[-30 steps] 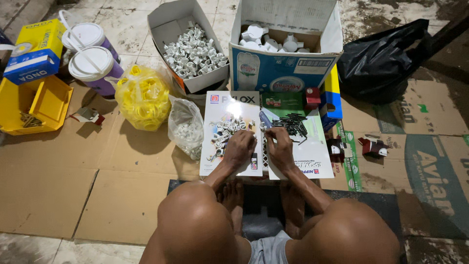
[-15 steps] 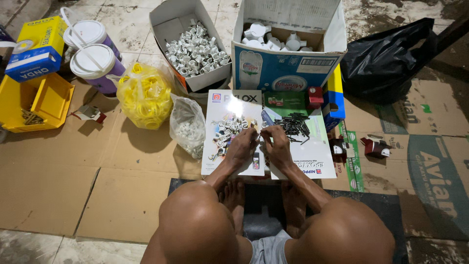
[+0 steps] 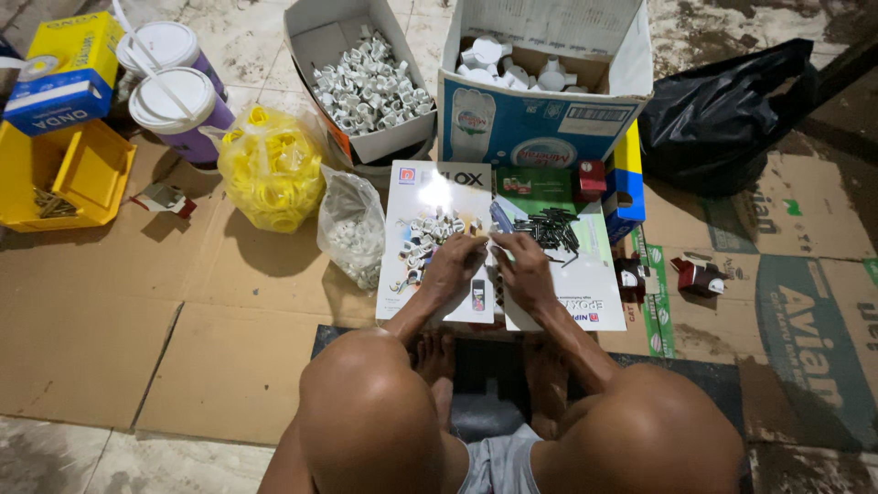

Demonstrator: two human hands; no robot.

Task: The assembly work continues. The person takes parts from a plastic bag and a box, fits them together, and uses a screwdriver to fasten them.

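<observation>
Head view, looking down past bare knees: the left hand [image 3: 450, 265] and right hand [image 3: 523, 267] meet over a glossy white sheet [image 3: 430, 187], fingertips pinched together on a small part too tiny to make out. White clips [image 3: 422, 242] lie scattered by the left hand — dark nails [image 3: 551, 229] heaped just beyond the right.

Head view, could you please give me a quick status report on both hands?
Left hand and right hand close together over the glossy sheets, grip on a small part, too small to identify. White clips by left hand, dark nails by right. Nothing in the way.
</observation>
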